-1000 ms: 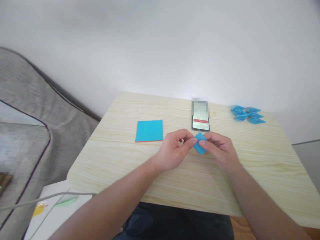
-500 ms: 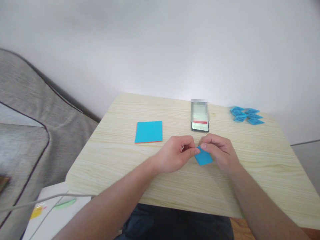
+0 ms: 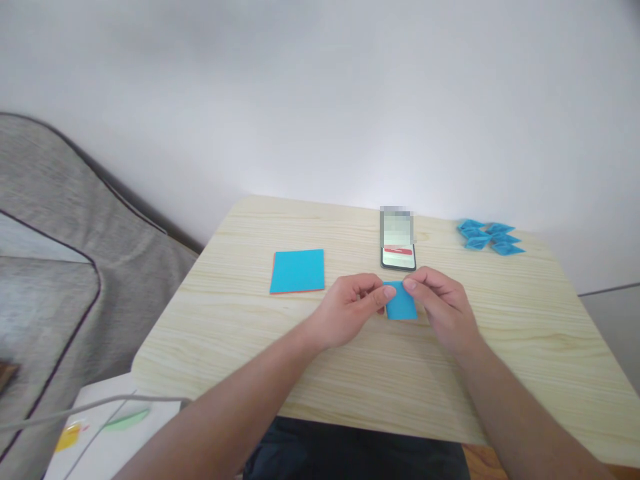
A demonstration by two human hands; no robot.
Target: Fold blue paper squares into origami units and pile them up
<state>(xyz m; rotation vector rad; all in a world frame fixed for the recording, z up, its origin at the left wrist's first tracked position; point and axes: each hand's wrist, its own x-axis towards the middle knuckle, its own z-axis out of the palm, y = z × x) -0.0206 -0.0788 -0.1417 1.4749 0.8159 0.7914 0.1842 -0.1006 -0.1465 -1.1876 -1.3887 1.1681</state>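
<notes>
A small square of folded blue paper (image 3: 402, 304) is held just over the table between my two hands. My left hand (image 3: 353, 307) pinches its upper left corner, thumb on top. On the other side, my right hand (image 3: 444, 305) grips the upper right corner between thumb and fingers. To the left lies a stack of square paper sheets (image 3: 298, 271), blue on top with a red-orange edge showing. Several folded blue paper pieces (image 3: 490, 237) sit grouped at the back right.
A phone (image 3: 398, 240) with a lit, partly blurred screen lies just beyond my hands. The pale wooden table (image 3: 225, 320) backs onto a white wall. Left of it are a grey sofa (image 3: 55, 180), a white surface (image 3: 105, 427) and a cable (image 3: 100, 402).
The blue paper has turned from a tilted diamond to an upright square. My hands have moved slightly apart, now at its two upper corners. The whole view has shifted a little.
</notes>
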